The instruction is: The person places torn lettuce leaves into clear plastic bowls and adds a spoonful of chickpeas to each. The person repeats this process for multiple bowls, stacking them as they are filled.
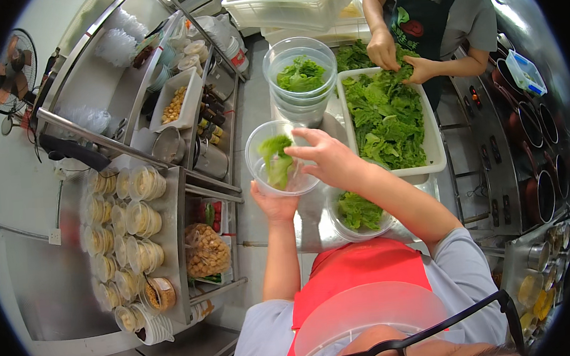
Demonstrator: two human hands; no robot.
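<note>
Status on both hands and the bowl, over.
Left hand holding clear bowl. Right hand open at its rim. Lettuce in or just above it, blurred. Bowl stack close beyond.

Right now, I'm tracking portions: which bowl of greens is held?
The clear plastic bowl in the left hand; the bowl stack and the bowl near the apron are unheld.

Clear, round plastic bowl [254, 152]: thin-walled, open mouth facing up, held from below near its edge. Green lettuce [275, 159]: frilly, motion-blurred on top, paler lower down, within bowl's outline, left of its middle.
</note>
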